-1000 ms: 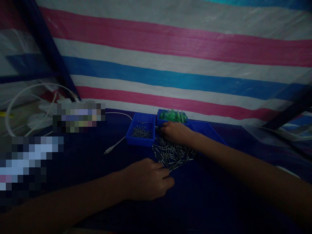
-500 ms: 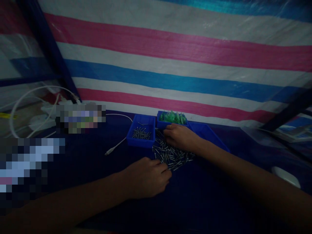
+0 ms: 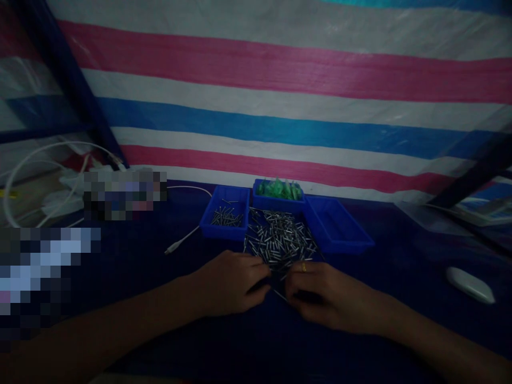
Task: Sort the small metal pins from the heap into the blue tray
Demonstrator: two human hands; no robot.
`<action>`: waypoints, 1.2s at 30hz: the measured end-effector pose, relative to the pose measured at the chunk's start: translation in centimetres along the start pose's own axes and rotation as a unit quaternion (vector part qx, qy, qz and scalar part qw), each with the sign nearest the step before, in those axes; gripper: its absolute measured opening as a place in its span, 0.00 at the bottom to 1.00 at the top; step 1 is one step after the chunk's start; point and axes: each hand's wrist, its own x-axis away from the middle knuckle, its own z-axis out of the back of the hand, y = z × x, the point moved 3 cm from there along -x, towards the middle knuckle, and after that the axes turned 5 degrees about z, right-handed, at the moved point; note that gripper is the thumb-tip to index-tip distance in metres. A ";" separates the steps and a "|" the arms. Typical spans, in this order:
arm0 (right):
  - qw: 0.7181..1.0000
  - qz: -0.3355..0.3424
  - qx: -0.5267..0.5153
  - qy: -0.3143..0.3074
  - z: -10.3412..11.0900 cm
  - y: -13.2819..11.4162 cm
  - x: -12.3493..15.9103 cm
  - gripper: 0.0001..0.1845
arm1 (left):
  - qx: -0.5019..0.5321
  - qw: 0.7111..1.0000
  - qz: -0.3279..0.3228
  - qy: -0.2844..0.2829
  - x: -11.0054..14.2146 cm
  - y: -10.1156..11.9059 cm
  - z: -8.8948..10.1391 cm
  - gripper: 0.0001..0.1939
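A loose pile of small metal pins [image 3: 280,239] lies on the dark blue table top. My left hand [image 3: 232,281] rests at the pile's near edge with its fingers curled together. My right hand [image 3: 326,296], with a ring on one finger, sits just to the right of it, fingers also pinched. The fingertips of both hands meet over a thin pin at the pile's front; what each pinches is too dark to make out. Behind the pile stand a blue tray with a few pins [image 3: 208,224], a blue tray of green pieces [image 3: 278,203] and an empty-looking blue tray [image 3: 340,234].
A white cable with a plug [image 3: 182,241] lies left of the trays. More white cables and blurred items [image 3: 48,181] sit at the far left. A white oval object [image 3: 470,284] lies at the right. A striped tarpaulin [image 3: 280,106] closes off the back.
My right hand has drawn back from the far side of the pile, near the green tray, to the near edge beside my left hand. The left hand stayed put.
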 end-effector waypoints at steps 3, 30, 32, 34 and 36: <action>1.000 0.001 -0.026 -0.009 0.2 0.3 0.3 0.07 | 0.037 0.999 -0.022 -0.009 -0.2 0.3 -0.2 0.04; 1.000 -0.010 0.025 0.013 -0.2 0.6 0.8 0.06 | -0.027 0.996 -0.077 0.035 -0.2 0.9 -0.7 0.09; 0.999 -0.016 0.031 0.015 -0.3 0.6 0.8 0.06 | -0.027 0.996 -0.076 0.034 -0.2 0.8 -0.7 0.09; 0.999 -0.023 0.030 0.019 -0.2 0.6 0.9 0.06 | -0.026 0.997 -0.075 0.026 -0.2 0.8 -0.8 0.08; 0.999 -0.029 0.022 0.026 -0.2 0.5 0.9 0.06 | -0.025 0.997 -0.073 0.018 -0.2 0.7 -1.0 0.08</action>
